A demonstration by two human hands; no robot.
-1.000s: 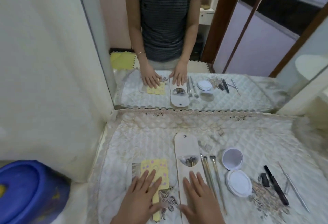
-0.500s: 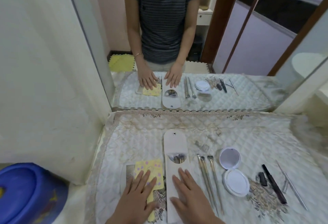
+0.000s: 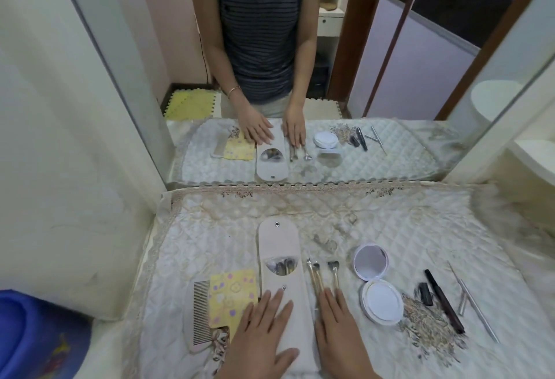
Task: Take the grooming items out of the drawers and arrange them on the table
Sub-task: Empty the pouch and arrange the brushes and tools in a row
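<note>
The left hand lay flat on the lower end of the pouch, fingers straight and slightly spread. The right hand lay flat, straight fingers touching the brushes beside the pouch on the quilted table.

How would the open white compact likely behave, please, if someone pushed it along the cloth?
The compact looks rigid and light, so it would probably slide whole. Its open mirror lid may swing on the hinge, and the glass seems fragile.
</note>
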